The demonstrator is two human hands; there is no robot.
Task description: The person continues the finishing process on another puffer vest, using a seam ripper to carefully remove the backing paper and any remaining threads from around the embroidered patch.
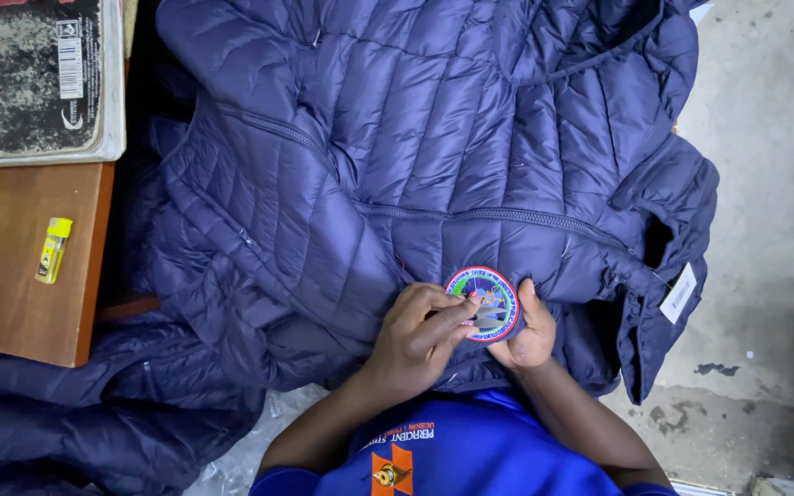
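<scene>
both hands (470, 326) press a round patch (487, 301) onto a navy jacket (397, 156).

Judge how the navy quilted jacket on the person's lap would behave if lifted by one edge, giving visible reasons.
The navy quilted jacket would probably flop and drape, since it already lies in soft folds. Its puffy stitched panels suggest it is light for its bulk. The smooth, slightly shiny shell may slide in the left hand or right hand, which are at the round patch.
</scene>
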